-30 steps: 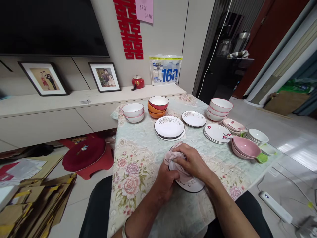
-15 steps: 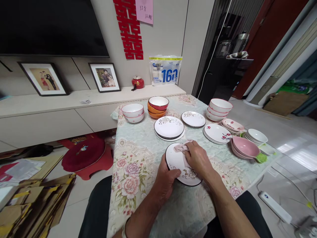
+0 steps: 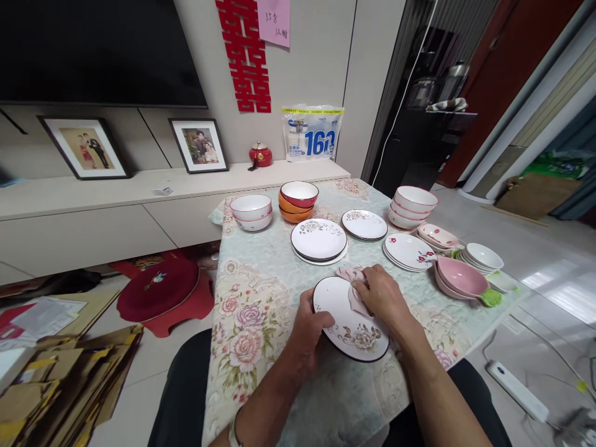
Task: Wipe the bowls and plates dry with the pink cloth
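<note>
A white plate [image 3: 342, 326] with a dark rim and brown flower pattern is tilted above the near part of the table. My left hand [image 3: 311, 326] grips its left edge, thumb on the upper face and fingers hidden beneath. In my right hand [image 3: 379, 292] is a pale pink cloth [image 3: 357, 301], bunched and pressed against the plate's upper right edge. Just beyond lies a stack of similar flowered plates [image 3: 319, 239]. Another flowered plate stack [image 3: 364, 224] sits behind it to the right.
White bowls [image 3: 251, 214] and orange and red bowls [image 3: 297, 202] stand at the back left of the table. On the right are red-rimmed bowls [image 3: 412, 207], red-flowered plates [image 3: 410, 251], pink dishes [image 3: 462, 276] and small white bowls [image 3: 484, 256]. A red stool [image 3: 161, 292] stands left.
My right hand and the cloth have moved from the plate's face to its upper right edge. The plate has turned and shifted slightly nearer, showing more of its flowers.
</note>
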Demonstrator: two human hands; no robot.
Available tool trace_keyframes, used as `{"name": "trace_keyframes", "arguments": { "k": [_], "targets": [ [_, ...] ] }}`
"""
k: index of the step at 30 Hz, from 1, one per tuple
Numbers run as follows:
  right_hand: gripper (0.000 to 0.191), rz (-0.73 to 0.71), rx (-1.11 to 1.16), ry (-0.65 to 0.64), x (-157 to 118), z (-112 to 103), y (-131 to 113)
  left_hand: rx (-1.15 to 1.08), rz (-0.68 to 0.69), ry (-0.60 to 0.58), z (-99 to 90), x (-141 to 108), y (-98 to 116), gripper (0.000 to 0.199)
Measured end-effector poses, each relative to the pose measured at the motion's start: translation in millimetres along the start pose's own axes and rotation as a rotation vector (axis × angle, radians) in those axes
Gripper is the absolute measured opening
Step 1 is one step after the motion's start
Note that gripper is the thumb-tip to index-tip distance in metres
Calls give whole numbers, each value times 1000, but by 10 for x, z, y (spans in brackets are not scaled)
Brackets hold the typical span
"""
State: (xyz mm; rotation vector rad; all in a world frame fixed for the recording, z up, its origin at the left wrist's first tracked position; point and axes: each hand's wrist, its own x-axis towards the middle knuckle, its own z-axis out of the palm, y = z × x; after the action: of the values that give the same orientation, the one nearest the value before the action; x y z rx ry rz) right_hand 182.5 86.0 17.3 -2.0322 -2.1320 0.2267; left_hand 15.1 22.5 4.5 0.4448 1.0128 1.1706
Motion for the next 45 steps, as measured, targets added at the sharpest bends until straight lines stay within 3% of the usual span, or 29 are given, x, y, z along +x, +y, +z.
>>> {"name": "trace_keyframes", "arguments": {
  "k": [5, 8, 12, 14, 19, 22, 25, 27, 29, 31, 33, 37, 39, 42, 45],
  "targets": [
    [21, -16, -34, 39, -25, 14, -87, -123, 60, -194, 79, -51, -8, 78],
    [23, -220, 155, 87, -54, 66, -198, -114, 40, -215, 75, -42, -23, 84],
    [30, -516, 469, 31, -92, 76, -275, -45, -35, -196, 46, -13, -14, 74],
    [28, -496, 488, 7, -85, 55, -233, -28, -45, -202, 34, -4, 3, 71],
    [17, -80, 106, 17, -7, 8, 3, -56, -21, -143, 15, 1, 28, 76],
    [20, 24, -34, 6, 5, 3, 33, -98, 57, -90, 26, -6, 12, 75],
    [22, -52, 20, 50, -31, 24, -83, -119, 86, -130, 50, -15, -17, 81],
    [24, -229, 179, 44, -73, 37, -196, -95, 79, -154, 63, -17, -29, 79],
    [27, -449, 380, -15, -114, 35, -284, -49, 76, -174, 69, -16, -27, 66],
    [28, -579, 510, -77, -135, 16, -304, -6, 71, -204, 68, -15, -12, 55],
    [25, -534, 490, -92, -122, -7, -245, 8, 57, -207, 62, -16, 6, 58],
    [17, -137, 150, -26, -42, -14, -49, -34, 64, -49, 50, -22, -6, 83],
    [19, -16, 21, 7, -23, 0, -24, -55, 123, -19, 52, -22, -40, 86],
    [20, -74, 54, 17, -53, 15, -119, -67, 172, -66, 58, -16, -85, 80],
    [21, -359, 300, -60, -110, 5, -248, -47, 178, -88, 57, -5, -84, 75]
  ]
}}
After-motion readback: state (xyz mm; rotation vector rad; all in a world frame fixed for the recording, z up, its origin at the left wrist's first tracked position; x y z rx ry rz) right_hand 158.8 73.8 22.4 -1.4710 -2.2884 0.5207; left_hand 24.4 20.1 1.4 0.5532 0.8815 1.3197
